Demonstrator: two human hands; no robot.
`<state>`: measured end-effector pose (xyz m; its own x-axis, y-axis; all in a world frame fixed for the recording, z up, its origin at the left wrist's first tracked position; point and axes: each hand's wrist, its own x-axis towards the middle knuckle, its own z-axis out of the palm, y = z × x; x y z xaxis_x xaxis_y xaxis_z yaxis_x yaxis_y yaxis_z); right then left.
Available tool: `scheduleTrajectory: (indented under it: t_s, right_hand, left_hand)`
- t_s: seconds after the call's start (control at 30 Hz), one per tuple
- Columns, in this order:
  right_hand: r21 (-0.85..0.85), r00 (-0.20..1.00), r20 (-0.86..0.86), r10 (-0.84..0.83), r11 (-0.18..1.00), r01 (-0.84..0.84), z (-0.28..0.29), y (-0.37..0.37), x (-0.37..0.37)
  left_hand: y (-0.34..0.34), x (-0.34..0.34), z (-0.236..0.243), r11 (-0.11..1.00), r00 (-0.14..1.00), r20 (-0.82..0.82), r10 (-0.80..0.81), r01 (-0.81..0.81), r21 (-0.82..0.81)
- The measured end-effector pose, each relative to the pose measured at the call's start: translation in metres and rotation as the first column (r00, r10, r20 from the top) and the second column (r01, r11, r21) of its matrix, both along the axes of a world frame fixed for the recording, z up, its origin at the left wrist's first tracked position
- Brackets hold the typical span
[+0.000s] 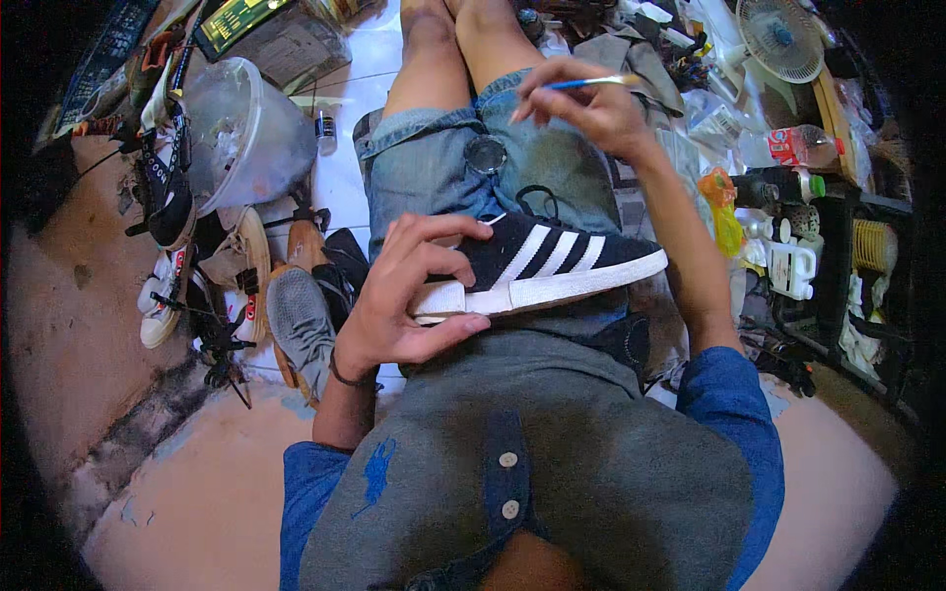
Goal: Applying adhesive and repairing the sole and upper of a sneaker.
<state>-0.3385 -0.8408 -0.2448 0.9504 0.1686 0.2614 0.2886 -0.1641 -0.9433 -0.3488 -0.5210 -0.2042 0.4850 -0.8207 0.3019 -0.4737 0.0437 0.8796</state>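
A black sneaker [552, 258] with three white stripes and a white sole lies sideways across my lap, its toe to the right. My left hand [409, 286] is closed round the heel end, fingers over the upper and thumb against the sole. Above the shoe, apart from it, my right hand [591, 110] pinches a thin paintbrush [574, 84] with a blue handle. A small round clear dish [485, 155] rests on my denim shorts [424, 163], just left of and below the right hand. Black laces [537, 200] stick up from the shoe's far side.
On the left stand a translucent plastic tub [232, 133], a grey shoe [299, 320] and several other shoes, with a small bottle [325, 131] on the tiles. To the right are a white jug [791, 269], a plastic bottle [806, 148], a black rack [838, 295] and a fan [780, 37].
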Motion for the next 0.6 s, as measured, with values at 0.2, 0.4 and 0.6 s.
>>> scheduleTrajectory:
  t_s: [0.2, 0.4, 0.6]
  right_hand:
    - [-0.373, 1.0, -0.009, 0.015, 0.928, -0.017, -0.026, 0.027, 0.002]
    - [-0.473, 0.998, -0.017, -0.06, 0.88, 0.044, -0.035, 0.031, 0.003]
    - [-0.538, 0.956, 0.261, -0.131, 0.803, 0.257, -0.034, 0.022, 0.003]
  left_hand:
    - [0.0, 0.0, -0.013, 0.956, 1.0, 0.003, -0.019, 0.019, -0.291]
    - [-0.003, -0.008, -0.019, 0.914, 0.994, 0.062, 0.088, -0.056, -0.402]
    - [-0.002, -0.004, -0.018, 0.921, 0.996, 0.06, 0.067, -0.039, -0.387]
